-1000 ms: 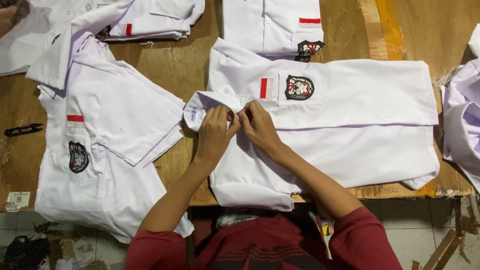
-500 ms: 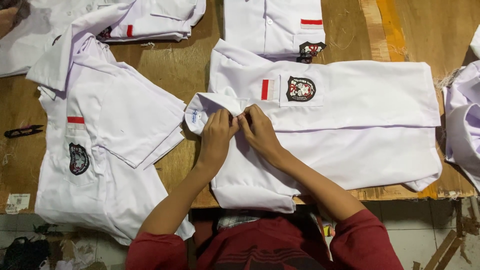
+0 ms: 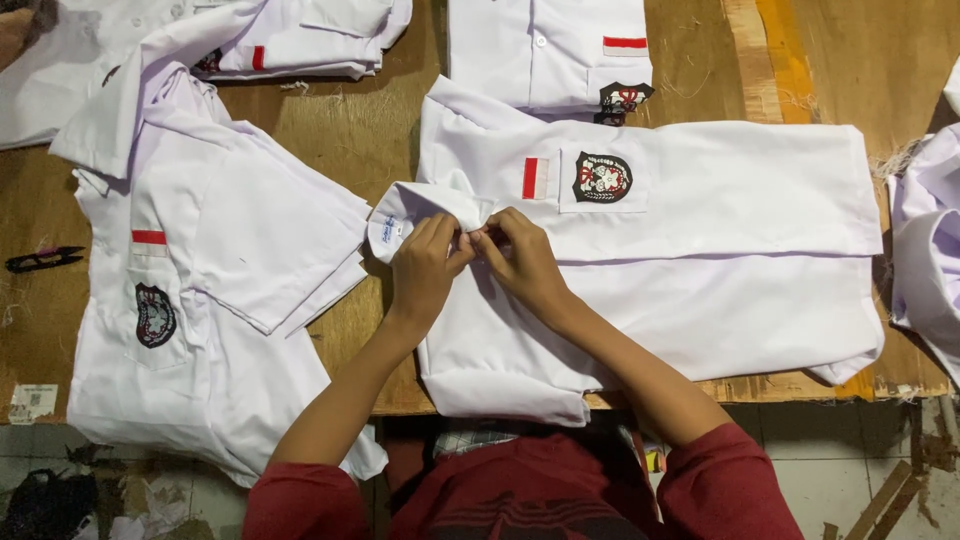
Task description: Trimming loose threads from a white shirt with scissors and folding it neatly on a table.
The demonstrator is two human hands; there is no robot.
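A white short-sleeved shirt (image 3: 700,250) with a red-and-white chest strip and a dark pocket badge lies flat across the wooden table (image 3: 340,130), collar end to the left. My left hand (image 3: 425,262) and my right hand (image 3: 520,255) meet at the collar (image 3: 420,208), both pinching the fabric at the top of the front opening. The fingertips touch each other there. What sits between them is too small to see.
Another white shirt (image 3: 200,300) of the same kind lies to the left, hanging over the table's front edge. Folded shirts sit at the back left (image 3: 300,35) and back middle (image 3: 550,50). More white cloth (image 3: 925,240) lies at the right edge. Black thread snips (image 3: 42,259) rest at far left.
Both hands stay at the collar with only small finger movements; the shirt has not shifted.
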